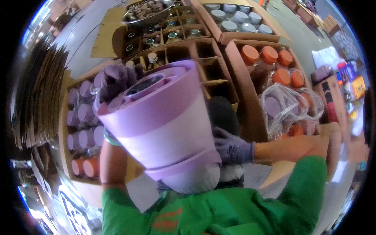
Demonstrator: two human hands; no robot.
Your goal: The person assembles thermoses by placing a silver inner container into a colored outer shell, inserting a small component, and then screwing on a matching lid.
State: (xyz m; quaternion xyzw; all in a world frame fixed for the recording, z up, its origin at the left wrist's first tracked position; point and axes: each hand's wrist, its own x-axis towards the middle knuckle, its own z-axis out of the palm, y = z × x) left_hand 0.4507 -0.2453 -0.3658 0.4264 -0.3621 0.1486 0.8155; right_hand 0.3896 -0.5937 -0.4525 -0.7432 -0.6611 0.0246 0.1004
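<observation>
Close in front of me is a large tapered container (160, 117), lilac at its rim and near its base, paler in the middle. Its wide end leans up and left, showing a round inner ring with a dark centre. My left hand (115, 82), in a grey-purple glove, is hooked over the upper left rim with its fingers bent. Low on the other side, my right hand (235, 149) in a similar glove presses against the container; its fingertips are partly hidden. Behind the container stands a divided cardboard box (188, 53) with a few corked bottles.
On the left, a box holds lilac-lidded jars (86, 112); on the right, another holds orange-lidded jars (282, 76) beneath clear plastic (291, 102). Farther off are white-lidded jars (240, 17) and a metal bowl (131, 18) of corks. Flattened cardboard (39, 94) stands far left.
</observation>
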